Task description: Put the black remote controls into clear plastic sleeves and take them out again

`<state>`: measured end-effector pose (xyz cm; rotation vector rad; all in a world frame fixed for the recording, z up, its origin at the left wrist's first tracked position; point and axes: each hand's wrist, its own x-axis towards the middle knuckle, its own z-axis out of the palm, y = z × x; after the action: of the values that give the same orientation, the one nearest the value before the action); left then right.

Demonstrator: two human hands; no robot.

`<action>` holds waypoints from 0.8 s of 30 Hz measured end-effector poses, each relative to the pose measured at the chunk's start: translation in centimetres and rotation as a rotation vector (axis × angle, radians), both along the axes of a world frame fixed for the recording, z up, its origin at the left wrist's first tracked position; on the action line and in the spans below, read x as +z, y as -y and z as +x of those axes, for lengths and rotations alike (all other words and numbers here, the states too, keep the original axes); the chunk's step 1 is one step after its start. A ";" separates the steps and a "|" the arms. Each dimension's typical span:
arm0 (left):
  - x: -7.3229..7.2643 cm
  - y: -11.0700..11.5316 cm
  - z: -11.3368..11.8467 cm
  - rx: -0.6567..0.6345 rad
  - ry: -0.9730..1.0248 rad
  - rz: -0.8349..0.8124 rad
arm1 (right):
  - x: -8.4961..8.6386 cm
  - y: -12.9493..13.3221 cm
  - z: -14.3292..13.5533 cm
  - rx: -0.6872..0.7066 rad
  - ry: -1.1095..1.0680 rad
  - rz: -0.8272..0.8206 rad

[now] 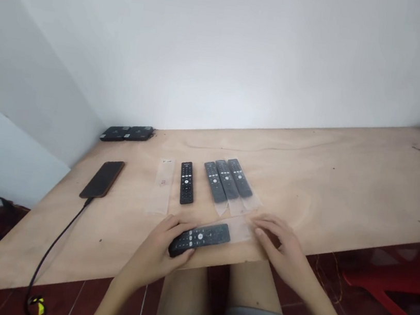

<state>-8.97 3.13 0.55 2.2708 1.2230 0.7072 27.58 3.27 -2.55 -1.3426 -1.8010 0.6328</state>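
Observation:
Near the table's front edge, my left hand (168, 240) grips the left end of a black remote control (207, 236), whose right part lies inside a clear plastic sleeve (242, 229). My right hand (280, 240) pinches the far right end of that sleeve. Behind them lies a bare black remote (186, 183). To its right, three sleeved remotes (227, 181) rest side by side, slightly slanted. A flat clear sleeve (162, 186) with small markings lies left of the bare remote.
A dark phone (102, 179) with a black cable (60, 235) lies at the left of the wooden table (346, 187). Two black boxes (127, 133) sit by the wall. A red chair (391, 287) stands at the right.

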 end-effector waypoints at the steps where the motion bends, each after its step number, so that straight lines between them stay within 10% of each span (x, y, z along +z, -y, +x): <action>1: 0.0 0.0 0.0 0.000 0.007 -0.008 | -0.1 0.0 -0.4 0.002 0.005 0.007; 14: 0.2 0.3 0.0 0.018 0.035 0.008 | 1.7 0.0 -3.6 0.033 -0.533 -0.151; 24: 0.1 0.6 -0.2 0.021 0.067 0.090 | 3.3 0.2 -3.6 0.073 -0.537 -0.455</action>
<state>-9.15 2.56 0.69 2.2895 1.2080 0.8553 24.01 3.05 0.73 -1.2300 -1.3131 1.3608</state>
